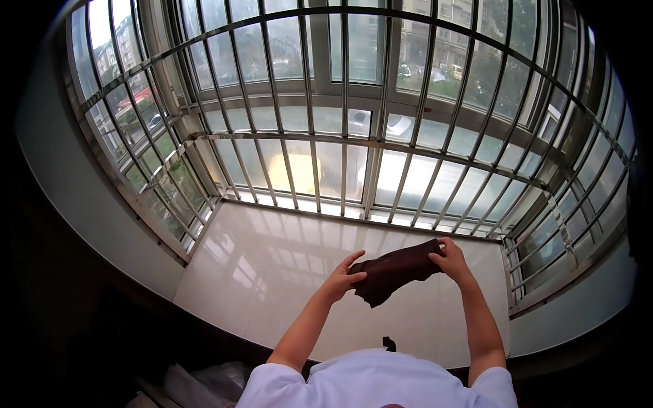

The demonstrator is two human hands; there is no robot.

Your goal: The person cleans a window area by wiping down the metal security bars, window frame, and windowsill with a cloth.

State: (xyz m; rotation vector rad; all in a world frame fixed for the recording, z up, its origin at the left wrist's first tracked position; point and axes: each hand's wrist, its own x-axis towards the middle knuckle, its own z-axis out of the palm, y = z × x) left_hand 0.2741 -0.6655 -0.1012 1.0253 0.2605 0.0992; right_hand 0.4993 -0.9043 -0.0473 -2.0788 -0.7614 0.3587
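Dark maroon cloth (400, 270), looks light, limp; take it by both ends. Left fingers (357, 271) and right fingers (441, 254) pinch opposite ends, thumbs nearest.

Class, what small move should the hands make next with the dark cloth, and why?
Probably lower the dark cloth onto the glossy ledge: the left hand and right hand hold its opposite ends, while its lower edge hangs loose.
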